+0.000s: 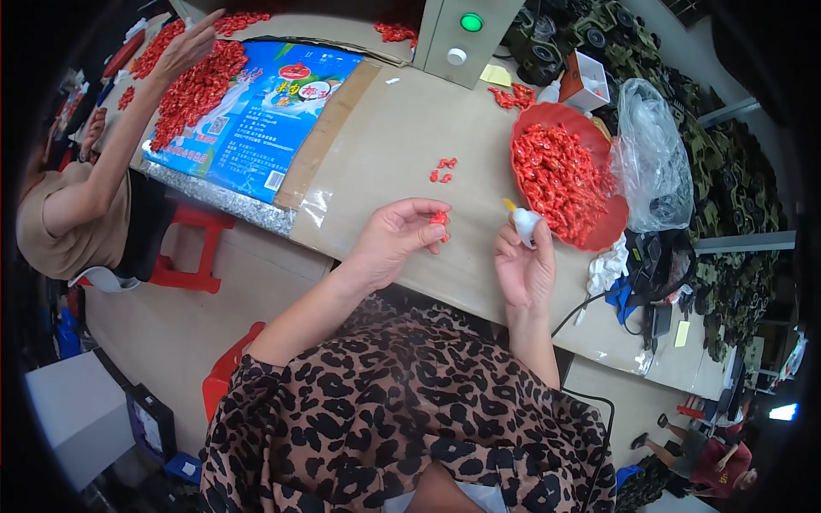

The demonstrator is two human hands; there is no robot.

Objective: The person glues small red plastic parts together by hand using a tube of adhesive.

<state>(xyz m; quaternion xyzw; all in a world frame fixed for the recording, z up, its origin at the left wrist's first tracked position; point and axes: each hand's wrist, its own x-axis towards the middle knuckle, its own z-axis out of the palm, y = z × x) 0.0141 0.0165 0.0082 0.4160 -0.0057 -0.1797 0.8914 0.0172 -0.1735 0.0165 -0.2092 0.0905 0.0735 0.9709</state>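
Between the thumb and fingers of my left hand (393,239) is a small red plastic part (440,221). My right hand (523,274) grips a small white squeeze bottle (525,224), its yellow nozzle tilted up and left, apart from the red part. Several loose red plastic pieces (441,177) lie on the tan tabletop (376,162) beyond my left hand. Just past my right hand stands a red bowl (523,125) heaped with similar red pieces (560,175).
A grey machine housing (462,43) with a green light stands at the back. At the left, a co-worker's hand (190,47) reaches over red pieces on a blue printed sheet (282,120). Right of the bowl are a clear plastic bag (654,158), white tissue (607,267) and dark green toy vehicles (735,205).
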